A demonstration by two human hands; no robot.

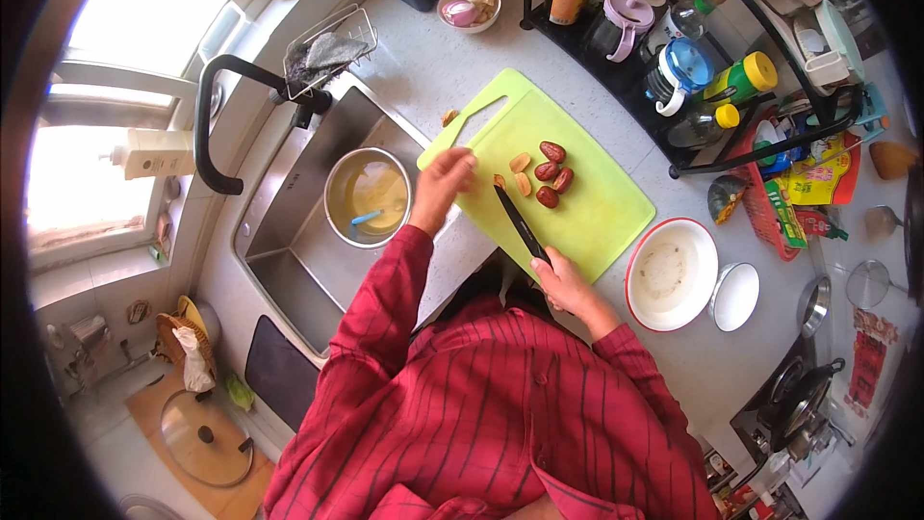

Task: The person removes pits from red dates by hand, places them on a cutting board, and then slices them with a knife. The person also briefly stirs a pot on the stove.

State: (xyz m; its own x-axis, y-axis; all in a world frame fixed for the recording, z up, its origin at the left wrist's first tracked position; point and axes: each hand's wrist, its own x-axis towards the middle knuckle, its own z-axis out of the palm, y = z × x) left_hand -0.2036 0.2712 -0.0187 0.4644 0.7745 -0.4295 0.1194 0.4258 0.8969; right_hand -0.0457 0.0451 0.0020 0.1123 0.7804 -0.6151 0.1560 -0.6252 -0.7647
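My right hand (567, 282) grips the handle of a black-bladed knife (518, 217), whose blade lies over a green plastic cutting board (599, 238). At the knife's tip is a small brown piece (499, 180). Blurred, my left hand (446, 184) hovers at the board's left edge with its fingers bent; whether it holds anything cannot be made out. Several wrinkled red dates (547, 196) sit together mid-board. Beside them lie a few pale tan slices (520, 162), perhaps ginger. Another brown scrap (450, 117) rests on the counter near the board's handle.
Left is a steel sink (289, 289) holding a metal pot (328, 195) of cloudy liquid, under a black faucet (206, 123). A red-rimmed basin (671, 274) and white bowl (735, 296) stand right. Behind are a bottle rack (675, 166) and a bowl (469, 27) with an onion.
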